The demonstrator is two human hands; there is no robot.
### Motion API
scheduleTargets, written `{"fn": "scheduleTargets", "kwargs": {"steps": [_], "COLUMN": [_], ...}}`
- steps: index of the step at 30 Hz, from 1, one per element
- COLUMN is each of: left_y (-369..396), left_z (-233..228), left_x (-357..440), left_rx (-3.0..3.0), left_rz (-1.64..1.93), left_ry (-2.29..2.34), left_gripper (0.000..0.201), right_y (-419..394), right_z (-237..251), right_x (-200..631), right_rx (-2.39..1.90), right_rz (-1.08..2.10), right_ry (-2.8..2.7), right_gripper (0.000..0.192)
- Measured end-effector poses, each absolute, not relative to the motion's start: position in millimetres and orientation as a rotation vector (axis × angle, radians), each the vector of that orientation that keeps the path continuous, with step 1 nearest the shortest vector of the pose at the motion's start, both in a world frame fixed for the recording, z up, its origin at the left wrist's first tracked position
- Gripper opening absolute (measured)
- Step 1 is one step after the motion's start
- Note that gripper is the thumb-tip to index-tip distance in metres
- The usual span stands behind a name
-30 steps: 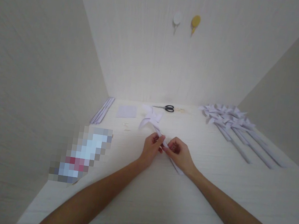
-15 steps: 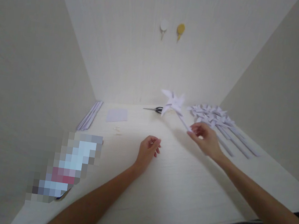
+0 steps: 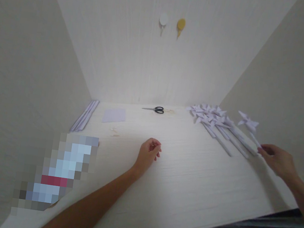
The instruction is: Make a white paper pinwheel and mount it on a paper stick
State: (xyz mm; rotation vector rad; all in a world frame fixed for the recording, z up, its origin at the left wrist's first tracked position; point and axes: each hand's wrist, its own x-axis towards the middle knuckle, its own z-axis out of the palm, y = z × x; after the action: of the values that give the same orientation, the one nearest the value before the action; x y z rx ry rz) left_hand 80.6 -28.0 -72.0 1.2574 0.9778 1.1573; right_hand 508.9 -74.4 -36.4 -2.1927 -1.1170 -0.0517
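My right hand (image 3: 278, 160) pinches the lower stick of a white paper pinwheel (image 3: 249, 123), holding it raised at the right side of the table. Just left of it lies a pile of similar paper pinwheels (image 3: 213, 117), their sticks pointing toward me. My left hand (image 3: 148, 153) rests over the middle of the table with its fingers curled and the thumb against the index finger. Whether anything small is between those fingertips, I cannot make out.
Black-handled scissors (image 3: 158, 110) lie near the back wall. Toward the left are a paper square (image 3: 114, 116), a bundle of paper sticks (image 3: 85, 115), small scraps (image 3: 114, 132) and a pixelated object (image 3: 67, 170). Two hooks (image 3: 181, 24) hang on the wall.
My right hand has carried the pinwheel from the middle back of the table to the right, past the pile. The left hand stays about where it was. The view has shifted slightly.
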Motion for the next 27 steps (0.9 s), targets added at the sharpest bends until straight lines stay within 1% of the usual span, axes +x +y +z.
{"fn": "scheduleTargets", "kwargs": {"steps": [8, 11, 14, 20, 27], "left_y": [-28, -28, -27, -27, -27], "left_z": [-73, -72, -71, -72, -73], "left_x": [81, 81, 81, 82, 81], "left_rx": [1.285, 1.286, 1.28, 1.28, 1.274], "left_rz": [1.137, 1.133, 1.123, 1.116, 1.115], "left_ry": [0.98, 0.986, 0.988, 0.993, 0.99], "left_gripper": [0.006, 0.005, 0.005, 0.005, 0.004], "right_y": [-85, -86, -87, -92, -95], "right_z": [-55, -61, -68, -74, -70], "right_x": [523, 527, 532, 534, 535], "right_rx": [-2.285, -2.362, -2.466, -2.525, -2.627], "right_rz": [0.01, -0.055, -0.18, -0.248, -0.215], "right_ry": [-1.138, -1.176, -1.334, -1.503, -1.489], "right_gripper": [0.017, 0.014, 0.01, 0.03, 0.042]}}
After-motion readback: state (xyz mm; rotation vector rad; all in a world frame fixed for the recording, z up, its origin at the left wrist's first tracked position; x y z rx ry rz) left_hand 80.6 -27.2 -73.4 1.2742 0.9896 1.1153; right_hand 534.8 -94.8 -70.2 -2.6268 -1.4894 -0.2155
